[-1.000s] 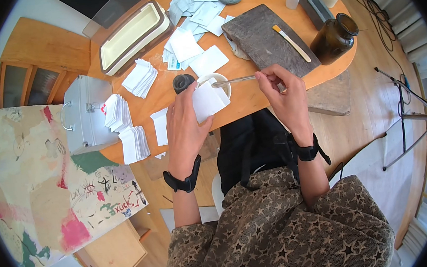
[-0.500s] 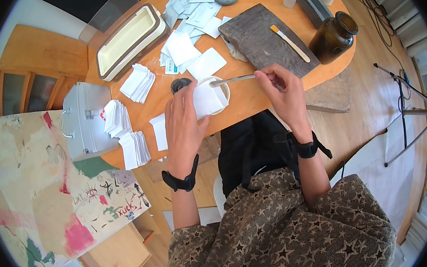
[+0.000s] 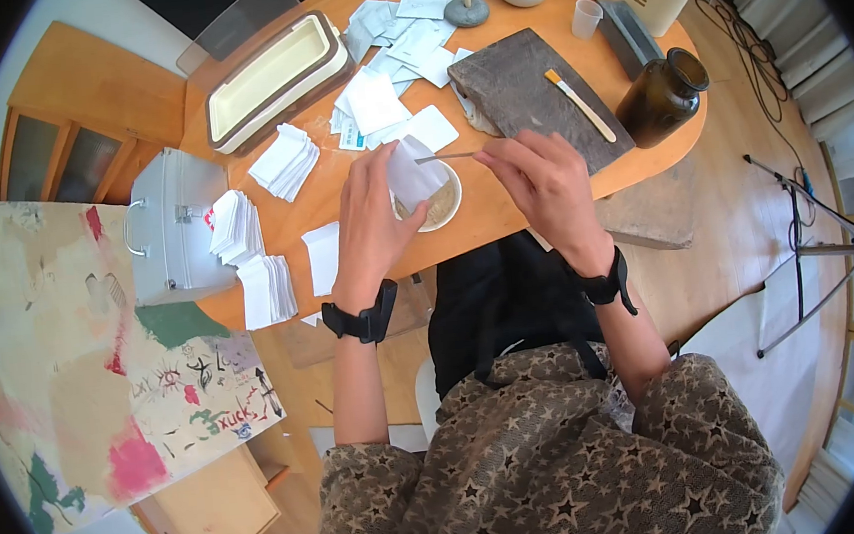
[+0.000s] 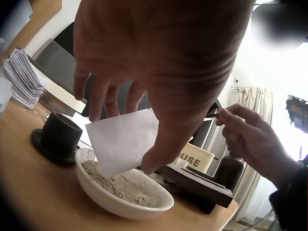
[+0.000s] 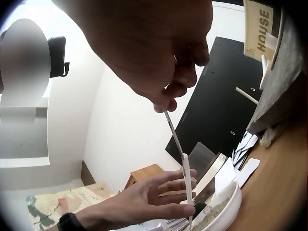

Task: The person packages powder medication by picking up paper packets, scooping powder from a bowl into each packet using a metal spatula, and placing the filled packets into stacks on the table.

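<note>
A white paper packet (image 3: 414,178), just above centre in the head view, is pinched by the left hand (image 3: 367,221) over a white bowl (image 4: 107,198) of greyish powder (image 4: 126,188), with the right hand (image 3: 549,189) pinching a thin metal tool (image 3: 450,156) that reaches the packet, and a dark slab (image 3: 518,84) at upper right.
</note>
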Motion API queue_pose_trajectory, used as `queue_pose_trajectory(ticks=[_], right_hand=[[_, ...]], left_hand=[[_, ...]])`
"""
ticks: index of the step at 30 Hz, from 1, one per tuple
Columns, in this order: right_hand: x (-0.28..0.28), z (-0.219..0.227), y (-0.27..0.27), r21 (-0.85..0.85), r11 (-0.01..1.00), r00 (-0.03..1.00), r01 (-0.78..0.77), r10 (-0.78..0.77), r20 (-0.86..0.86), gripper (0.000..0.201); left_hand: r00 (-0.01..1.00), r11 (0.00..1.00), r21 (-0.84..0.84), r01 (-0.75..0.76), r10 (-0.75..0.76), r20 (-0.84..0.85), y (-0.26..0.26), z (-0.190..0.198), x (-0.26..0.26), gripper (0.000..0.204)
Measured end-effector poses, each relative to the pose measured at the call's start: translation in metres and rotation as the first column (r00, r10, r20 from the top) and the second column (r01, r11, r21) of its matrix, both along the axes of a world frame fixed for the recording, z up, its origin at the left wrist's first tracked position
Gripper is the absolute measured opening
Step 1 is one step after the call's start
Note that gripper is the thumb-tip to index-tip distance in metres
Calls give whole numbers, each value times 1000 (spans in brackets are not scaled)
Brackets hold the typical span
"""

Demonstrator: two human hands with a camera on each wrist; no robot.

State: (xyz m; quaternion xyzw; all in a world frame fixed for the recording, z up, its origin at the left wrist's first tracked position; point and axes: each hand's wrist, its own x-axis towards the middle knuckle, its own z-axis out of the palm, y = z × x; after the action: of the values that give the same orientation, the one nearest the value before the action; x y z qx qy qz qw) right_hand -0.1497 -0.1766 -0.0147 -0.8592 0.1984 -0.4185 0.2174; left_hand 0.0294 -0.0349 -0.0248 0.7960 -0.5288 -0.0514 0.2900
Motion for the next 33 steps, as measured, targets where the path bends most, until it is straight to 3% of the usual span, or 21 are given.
queue_pose_trajectory(ticks=[3,5,9,12,14,15,17,18,20,24,26,28,30,33], right_hand=[[-3,11,-1,-173,984,998,-30,39,51,9],[-8,17,2,-252,967,999,-39,34,-27,10],[-17,24,9,-248,968,1000,-26,26,-6,8],[-20,24,12,-160,987,998,-4,15,65,7],[-22,24,17,32,999,992,-17,13,127,10],[-24,24,20,27,999,992,-19,16,128,10],[-27,26,27,216,976,991,-22,-8,134,13],[-29,26,28,212,977,991,-25,-3,132,13],[-30,26,31,356,934,990,-13,-38,137,15],[-32,30,28,245,970,981,-6,-42,190,16],[-33,35,28,294,956,982,13,-68,176,18],[-35,38,27,298,955,986,6,-54,156,19],[-32,40,25,303,953,990,-9,-35,139,19],[-26,41,20,312,950,992,-27,-14,129,20]], left_hand=[[1000,999,-44,-11,11,-18,3,-2,-1,80],[999,998,-63,-24,22,-33,6,-3,-3,80],[998,992,-111,-57,57,-3,15,-3,-8,80],[995,990,-103,-99,96,-38,20,5,-15,80],[990,989,-89,-120,112,-90,25,7,-19,81],[990,988,-94,-122,114,-89,26,8,-20,81],[991,989,-85,-122,118,-57,28,9,-20,81],[991,988,-90,-126,121,-59,31,10,-21,81],[987,985,-65,-159,159,0,37,14,-22,81],[963,965,-15,-261,261,62,61,25,-16,81],[929,918,151,-367,370,7,76,32,-10,81],[908,898,139,-418,415,54,91,28,-4,78],[861,819,271,-505,498,99,102,29,1,77],[838,785,305,-540,535,106,114,21,2,75]])
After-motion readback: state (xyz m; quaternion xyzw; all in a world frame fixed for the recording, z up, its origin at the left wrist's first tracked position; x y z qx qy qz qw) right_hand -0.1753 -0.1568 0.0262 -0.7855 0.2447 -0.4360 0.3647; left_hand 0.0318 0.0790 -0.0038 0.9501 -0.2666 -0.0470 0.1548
